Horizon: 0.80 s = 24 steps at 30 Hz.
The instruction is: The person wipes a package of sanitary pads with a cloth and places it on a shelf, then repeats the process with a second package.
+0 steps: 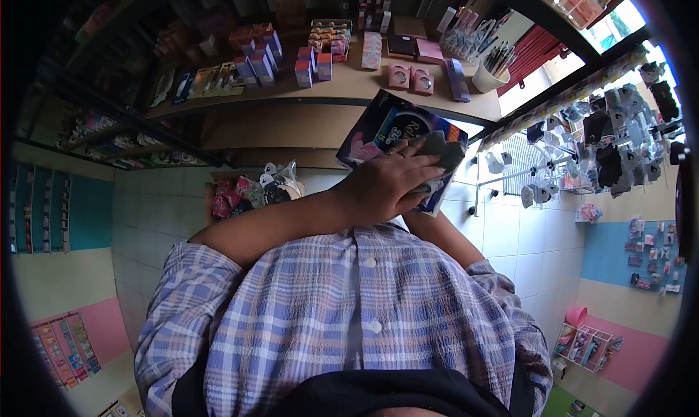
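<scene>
A dark blue pack of sanitary pads [375,129], with a pink rabbit picture and light lettering, is held tilted in front of my chest, just off the shelf's front edge. My left hand [397,177] reaches across my body and presses a crumpled grey cloth [445,153] against the face of the pack, fingers bent over the cloth. From the right side my right forearm [440,235] runs up to the pack's lower edge. The right hand itself is hidden behind the pack and my left hand; it appears to support the pack from there.
Ahead, a wooden shelf [320,93] carries small purple-and-orange boxes [255,66], pink compacts [410,78] and a white cup of pencils [492,73]. Below stands a carton with bagged goods [240,195]. On the right, a rack [619,137] displays hanging items above a tiled floor [520,224].
</scene>
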Tool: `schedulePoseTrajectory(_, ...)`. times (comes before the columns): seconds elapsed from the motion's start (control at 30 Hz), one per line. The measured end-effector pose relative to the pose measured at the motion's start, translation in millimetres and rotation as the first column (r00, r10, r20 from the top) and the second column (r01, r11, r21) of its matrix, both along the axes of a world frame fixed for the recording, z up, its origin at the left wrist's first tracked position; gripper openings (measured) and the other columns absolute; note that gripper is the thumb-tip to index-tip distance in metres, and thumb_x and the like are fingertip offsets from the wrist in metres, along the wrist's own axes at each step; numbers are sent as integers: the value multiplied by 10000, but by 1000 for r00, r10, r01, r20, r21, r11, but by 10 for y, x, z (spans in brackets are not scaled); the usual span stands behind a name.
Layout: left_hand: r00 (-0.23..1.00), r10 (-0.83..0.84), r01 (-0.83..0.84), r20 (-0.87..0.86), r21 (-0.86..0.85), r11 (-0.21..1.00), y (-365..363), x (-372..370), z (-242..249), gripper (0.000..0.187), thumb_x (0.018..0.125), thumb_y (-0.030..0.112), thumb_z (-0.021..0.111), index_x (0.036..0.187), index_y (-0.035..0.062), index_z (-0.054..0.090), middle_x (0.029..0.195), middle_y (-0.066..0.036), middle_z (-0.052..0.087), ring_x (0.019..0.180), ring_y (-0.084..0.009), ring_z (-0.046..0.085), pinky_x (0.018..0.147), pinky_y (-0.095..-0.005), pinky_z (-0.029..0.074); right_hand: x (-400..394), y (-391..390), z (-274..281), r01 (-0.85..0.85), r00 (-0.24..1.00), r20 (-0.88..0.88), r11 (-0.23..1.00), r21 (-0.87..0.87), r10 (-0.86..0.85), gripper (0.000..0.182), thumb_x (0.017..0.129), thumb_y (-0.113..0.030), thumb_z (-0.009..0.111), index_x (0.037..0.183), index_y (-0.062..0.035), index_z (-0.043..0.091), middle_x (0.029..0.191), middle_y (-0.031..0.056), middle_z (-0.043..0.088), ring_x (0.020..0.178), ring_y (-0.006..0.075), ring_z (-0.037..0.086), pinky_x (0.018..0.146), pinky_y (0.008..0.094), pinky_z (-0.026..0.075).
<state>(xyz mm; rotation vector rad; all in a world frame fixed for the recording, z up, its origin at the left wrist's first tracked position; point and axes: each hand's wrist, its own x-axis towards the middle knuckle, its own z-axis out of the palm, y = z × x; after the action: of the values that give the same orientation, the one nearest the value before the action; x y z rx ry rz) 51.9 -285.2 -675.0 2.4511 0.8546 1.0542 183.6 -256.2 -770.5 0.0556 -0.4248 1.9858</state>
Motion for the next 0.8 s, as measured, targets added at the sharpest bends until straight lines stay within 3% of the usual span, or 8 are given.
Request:
schedulePoseTrajectory(0.07, 996, -69, 75, -58, 113, 991, 83, -46, 27, 411, 957, 197, 599, 1333, 40, 538, 1349, -222, 560, 1257, -396, 539, 1034, -468, 459, 71, -68, 112, -18, 998, -63, 1000, -6, 18, 587, 1027, -448, 423, 1503, -120, 322, 1516, 145, 374, 1396, 264, 394, 1142, 435, 361)
schedulePoseTrajectory(0.17, 918, 366, -365, -153, 33, 930, 367, -219, -35, 410, 943, 183, 615, 1319, 36, 544, 1336, -213, 570, 1227, -397, 558, 1039, -476, 454, 103, -54, 234, -23, 1000, -11, 996, -86, 23, 564, 1024, -451, 423, 1480, -124, 363, 1482, 149, 420, 1361, 277, 438, 1122, 458, 385)
schedulePoseTrajectory(0.27, 916, 393, -397, -78, -308, 865, 381, -200, -99, 406, 936, 168, 625, 1311, 33, 550, 1310, -208, 588, 1193, -398, 581, 1031, -474, 461, 113, -95, 228, -3, 998, 58, 970, -244, 18, 516, 1001, -430, 480, 1424, -137, 440, 1406, 146, 508, 1283, 305, 519, 1080, 505, 429)
schedulePoseTrajectory(0.43, 916, -296, 318, 272, -39, 947, 99, 160, -80, 339, 960, 185, 607, 1254, 17, 587, 1161, -202, 656, 1060, -302, 660, 919, -428, 520, 140, -73, -122, -7, 1000, 3, 984, -179, 7, 526, 985, -416, 527, 1423, -138, 436, 1397, 130, 511, 1307, 278, 497, 1100, 465, 412)
schedulePoseTrajectory(0.6, 806, 58, 432, 589, -653, 622, 383, -212, 237, 286, 1023, 255, 551, 1198, 42, 623, 1003, -63, 687, 900, -114, 638, 809, -284, 520, 207, -94, -264, -2, 1000, -31, 992, -130, -2, 539, 971, -404, 564, 1422, -139, 433, 1391, 117, 513, 1326, 256, 479, 1116, 434, 399)
schedulePoseTrajectory(0.67, 640, 258, 475, 724, -636, 608, 577, -297, 172, 279, 1021, 274, 555, 1126, 35, 654, 894, -58, 701, 801, -87, 623, 722, -272, 510, 172, -130, -40, 86, 561, 759, 935, 345, -331, 535, 962, -353, 589, 1422, -136, 424, 1393, 122, 510, 1321, 261, 480, 1127, 437, 393)
schedulePoseTrajectory(0.7, 689, 358, 208, 630, -644, 736, 666, -359, 173, 282, 1021, 279, 550, 1114, 33, 653, 890, -75, 706, 791, -121, 647, 714, -285, 512, 131, -152, 55, 102, 836, 537, 994, 49, -112, 501, 988, -330, 539, 1429, -132, 408, 1390, 126, 511, 1310, 273, 485, 1136, 437, 386)
schedulePoseTrajectory(0.8, 870, 466, -376, 164, -392, 840, 642, -351, 138, 277, 986, 255, 570, 1092, 10, 642, 973, -188, 699, 884, -380, 674, 770, -417, 523, -4, -180, 218, -54, 989, 116, 956, -290, 91, 479, 1017, -320, 484, 1444, -129, 381, 1412, 129, 494, 1312, 269, 483, 1140, 423, 384)
